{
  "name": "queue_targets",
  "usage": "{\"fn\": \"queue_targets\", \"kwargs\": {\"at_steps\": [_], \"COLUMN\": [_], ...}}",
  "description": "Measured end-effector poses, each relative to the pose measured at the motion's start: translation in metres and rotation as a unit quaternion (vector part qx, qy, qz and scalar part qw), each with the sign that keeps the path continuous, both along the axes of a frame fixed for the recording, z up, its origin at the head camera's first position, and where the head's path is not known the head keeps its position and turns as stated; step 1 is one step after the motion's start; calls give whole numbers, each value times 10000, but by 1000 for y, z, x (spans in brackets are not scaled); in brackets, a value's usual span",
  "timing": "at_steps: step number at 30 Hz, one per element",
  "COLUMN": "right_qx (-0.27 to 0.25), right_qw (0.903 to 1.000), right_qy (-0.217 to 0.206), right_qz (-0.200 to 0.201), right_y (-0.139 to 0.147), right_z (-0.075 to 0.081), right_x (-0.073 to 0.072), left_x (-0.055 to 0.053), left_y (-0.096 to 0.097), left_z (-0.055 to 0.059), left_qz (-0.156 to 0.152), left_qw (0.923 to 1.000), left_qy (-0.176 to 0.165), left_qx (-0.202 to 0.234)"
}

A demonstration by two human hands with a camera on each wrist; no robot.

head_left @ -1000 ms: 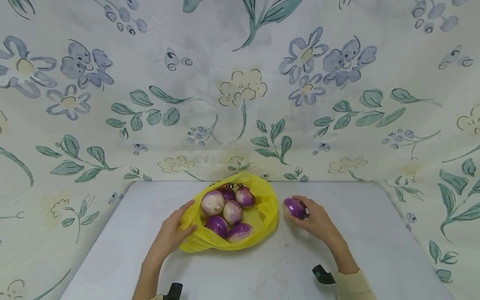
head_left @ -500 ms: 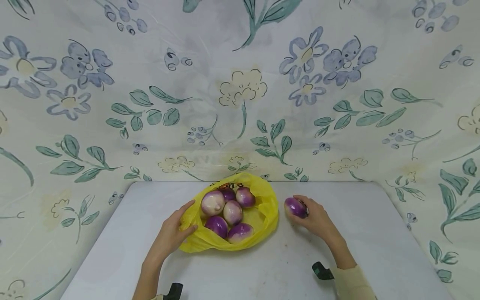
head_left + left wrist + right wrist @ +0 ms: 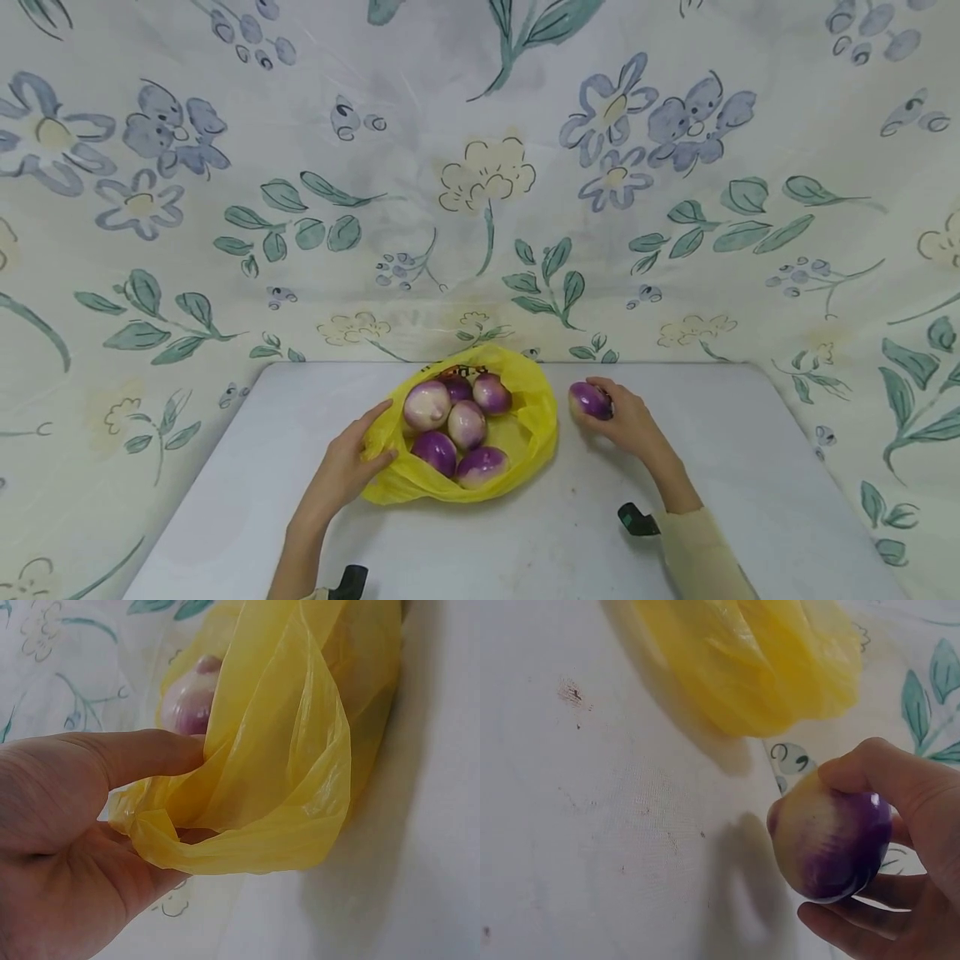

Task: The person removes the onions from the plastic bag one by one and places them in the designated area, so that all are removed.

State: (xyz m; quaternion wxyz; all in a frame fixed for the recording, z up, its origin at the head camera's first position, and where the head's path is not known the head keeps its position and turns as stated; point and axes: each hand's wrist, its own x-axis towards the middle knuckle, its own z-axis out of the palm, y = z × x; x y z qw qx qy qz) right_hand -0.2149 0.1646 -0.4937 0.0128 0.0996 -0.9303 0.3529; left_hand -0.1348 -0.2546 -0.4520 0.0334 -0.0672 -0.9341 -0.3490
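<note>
Bag of thin yellow plastic [image 3: 537, 410], open-mouthed on white table [image 3: 562, 554], pinched at left edge by left hand [image 3: 347, 462]. Inside bag, six rounded purple-and-white vegetables [image 3: 467, 425]. Just right of bag, gripped by thumb and fingers of right hand [image 3: 628, 427], one glossy purple-and-cream rounded vegetable [image 3: 588, 401].

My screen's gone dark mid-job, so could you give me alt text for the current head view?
A right hand holds a glossy purple vegetable beside an open yellow bag with six purple-and-white vegetables showing inside. The left hand grips the bag's left edge. The bag sits on a white table before a floral backdrop.
</note>
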Motion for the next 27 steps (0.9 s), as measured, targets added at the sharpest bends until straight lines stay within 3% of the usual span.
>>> {"fn": "queue_targets", "kwargs": {"at_steps": [21,27], "right_qx": [-199,-223], "right_qw": [9987,9990], "right_qy": [-467,-389], "right_qz": [9,31], "right_y": [-8,-6], "right_z": [-8,-11], "right_x": [-14,-16], "left_x": [0,0], "left_y": [-2,-2], "left_z": [0,-1], "left_qz": [13,32], "left_qw": [10000,9999], "left_qy": [18,45], "left_qx": [-43,-107]}}
